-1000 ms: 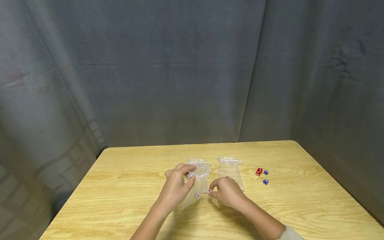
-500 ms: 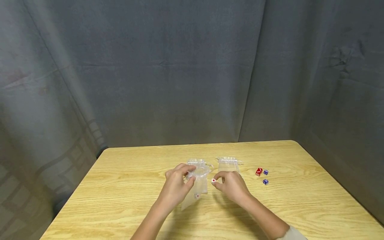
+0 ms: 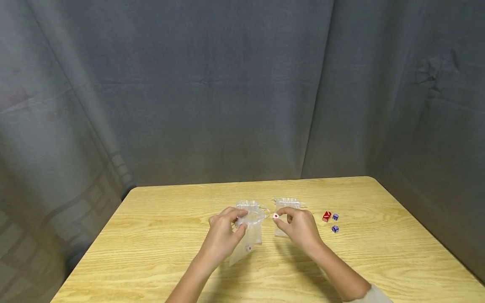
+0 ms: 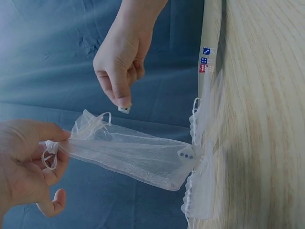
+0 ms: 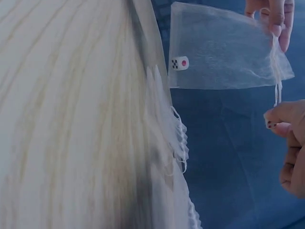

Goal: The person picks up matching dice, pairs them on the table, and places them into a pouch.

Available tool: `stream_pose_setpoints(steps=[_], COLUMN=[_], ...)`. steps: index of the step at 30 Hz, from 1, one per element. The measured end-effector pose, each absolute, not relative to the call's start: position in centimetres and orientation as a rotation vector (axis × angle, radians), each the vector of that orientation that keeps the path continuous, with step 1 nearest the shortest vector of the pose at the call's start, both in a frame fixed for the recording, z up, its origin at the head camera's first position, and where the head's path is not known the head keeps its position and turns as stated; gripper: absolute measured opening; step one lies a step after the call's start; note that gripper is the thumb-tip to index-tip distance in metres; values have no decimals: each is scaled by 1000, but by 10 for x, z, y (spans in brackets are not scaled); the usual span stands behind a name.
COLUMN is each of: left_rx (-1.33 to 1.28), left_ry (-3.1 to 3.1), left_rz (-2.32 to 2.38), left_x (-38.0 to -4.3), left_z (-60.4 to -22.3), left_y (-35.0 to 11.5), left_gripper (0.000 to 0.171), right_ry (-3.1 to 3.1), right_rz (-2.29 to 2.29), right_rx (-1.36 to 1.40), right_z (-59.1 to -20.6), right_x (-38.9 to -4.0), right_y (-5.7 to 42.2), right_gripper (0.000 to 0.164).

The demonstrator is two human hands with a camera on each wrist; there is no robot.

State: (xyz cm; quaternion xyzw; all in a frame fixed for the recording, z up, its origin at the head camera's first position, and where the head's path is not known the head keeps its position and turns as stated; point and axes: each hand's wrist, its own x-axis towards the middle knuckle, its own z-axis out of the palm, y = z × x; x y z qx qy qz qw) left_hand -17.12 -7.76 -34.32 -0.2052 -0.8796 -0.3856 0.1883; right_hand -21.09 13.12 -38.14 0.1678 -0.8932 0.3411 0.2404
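My left hand (image 3: 223, 233) pinches the gathered mouth of a sheer white drawstring pouch (image 4: 128, 155), which hangs upright with its top open. Inside the pouch, at its bottom, lies a white die (image 5: 180, 63) with a red spot showing. To the right of the pouch's mouth, my right hand (image 3: 300, 227) pinches a second white die (image 3: 275, 216) between thumb and forefinger. In the right wrist view this held die (image 5: 270, 121) is close to the pouch's hanging drawstring.
Two more sheer pouches lie flat on the wooden table (image 3: 151, 252): one (image 3: 257, 231) behind the held pouch, another (image 3: 282, 229) partly behind my right hand. Farther right are red dice (image 3: 326, 216) and two blue dice, one (image 3: 335, 217) behind the other (image 3: 335, 229). Grey curtains (image 3: 212, 105) surround the table.
My right hand has lifted the white die from low beside the held pouch and moved it up and slightly right, to about mouth height. My left hand and its pouch have stayed still.
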Motion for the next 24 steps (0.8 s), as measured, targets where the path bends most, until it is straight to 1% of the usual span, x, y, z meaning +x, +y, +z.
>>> stream_pose_setpoints(steps=[6,13,24], left_rx=[-584,-586,-590], left_ry=[-2466,-2476,-2473], left_rz=[-1081,-1085,-1100], left_x=[-170,-171,-171], left_z=[-344,-343,-344], left_y=[-77,-76,-75], left_gripper=[24,25,25], right_ry=[-2315,-2086,-1911], right_rz=[943,882,901], right_rx=[458,537,626], right_z=[-378,-376,-369], right_x=[-210,-212,-210], right_y=[132,132,129], right_gripper=[13,22,23])
